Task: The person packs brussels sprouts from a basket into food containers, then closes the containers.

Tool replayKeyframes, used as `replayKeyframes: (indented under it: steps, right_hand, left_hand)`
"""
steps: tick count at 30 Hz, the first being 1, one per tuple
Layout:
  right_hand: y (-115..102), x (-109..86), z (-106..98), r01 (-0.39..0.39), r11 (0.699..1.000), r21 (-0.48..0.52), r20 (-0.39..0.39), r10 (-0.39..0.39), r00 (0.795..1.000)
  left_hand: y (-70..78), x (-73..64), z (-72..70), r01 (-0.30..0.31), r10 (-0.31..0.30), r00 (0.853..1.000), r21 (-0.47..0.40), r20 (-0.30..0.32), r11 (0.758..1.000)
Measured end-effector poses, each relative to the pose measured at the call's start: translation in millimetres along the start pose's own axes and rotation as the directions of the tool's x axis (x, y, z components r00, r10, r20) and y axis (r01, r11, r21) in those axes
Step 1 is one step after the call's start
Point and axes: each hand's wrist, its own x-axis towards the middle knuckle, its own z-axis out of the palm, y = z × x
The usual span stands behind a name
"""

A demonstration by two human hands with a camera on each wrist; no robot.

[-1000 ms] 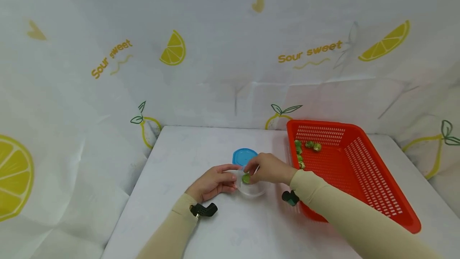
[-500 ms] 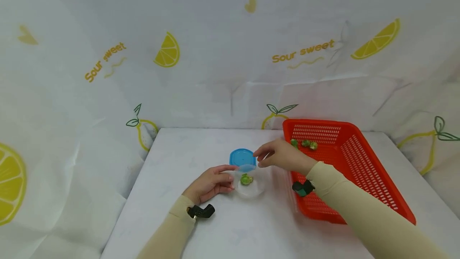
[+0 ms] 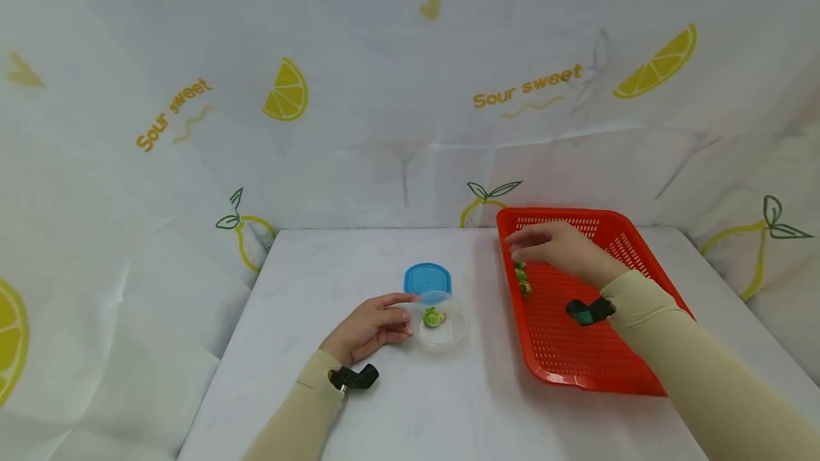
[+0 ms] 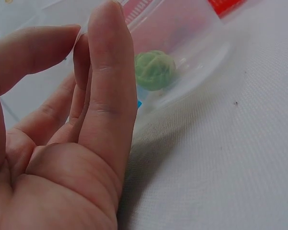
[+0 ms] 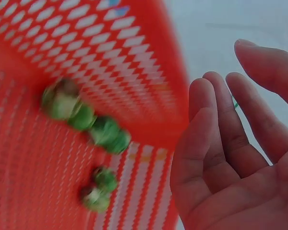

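My left hand (image 3: 370,328) holds the rim of a small clear plastic container (image 3: 456,333) between thumb and fingers. A green Brussels sprout (image 3: 433,317) lies inside; in the left wrist view the sprout (image 4: 155,70) shows through the cloudy wall. Just behind the container, a blue lid (image 3: 427,278) lies flat on the table. My right hand (image 3: 564,251) hovers above the left part of a red perforated basket (image 3: 576,361), fingers loosely bent and holding nothing. Several Brussels sprouts (image 5: 104,132) sit along the basket's wall, blurred in the right wrist view; my hand partly covers them in the head view.
The white table (image 3: 397,411) reaches to a hanging white cloth (image 3: 359,176) printed with lemons at the back and left. The basket's raised rim stands between the container and the sprouts, on the right side of the table.
My right hand has let go of a sprout in the container, lifted out and moved right over the basket. The left hand keeps its grip on the container.
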Motion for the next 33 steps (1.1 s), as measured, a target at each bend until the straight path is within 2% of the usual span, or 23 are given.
replayKeyframes:
  steps: [9,15,20,23,27,33]
  right_hand:
    - [56.6,5.6,-17.5,-0.056,0.998,-0.015,-0.049,0.055,0.997]
    - [87.5,8.4,-22.5,-0.132,0.991,0.009,-0.070,0.133,0.989]
    - [102.9,13.0,-24.4,-0.201,0.978,0.061,-0.070,0.205,0.976]
    - [108.2,17.2,-24.7,-0.200,0.976,0.087,-0.075,0.206,0.976]
    - [116.9,23.3,-24.0,-0.208,0.976,0.068,-0.096,0.214,0.972]
    - [130.6,30.9,-24.5,-0.216,0.974,0.074,-0.136,0.224,0.965]
  left_hand:
    - [2.0,-2.1,-0.3,0.009,-0.009,1.000,-0.010,-0.008,1.000]
    - [3.2,-1.6,0.5,0.013,-0.013,1.000,0.005,0.001,1.000]
    - [3.6,-0.4,-0.4,0.007,-0.007,1.000,0.010,-0.009,1.000]
    - [1.2,0.2,-1.8,0.011,-0.011,1.000,-0.009,-0.016,1.000]
    - [-2.1,-0.3,-2.0,0.014,-0.014,1.000,-0.017,-0.008,1.000]
    - [-2.2,3.0,-1.0,0.012,-0.012,1.000,0.003,-0.006,1.000]
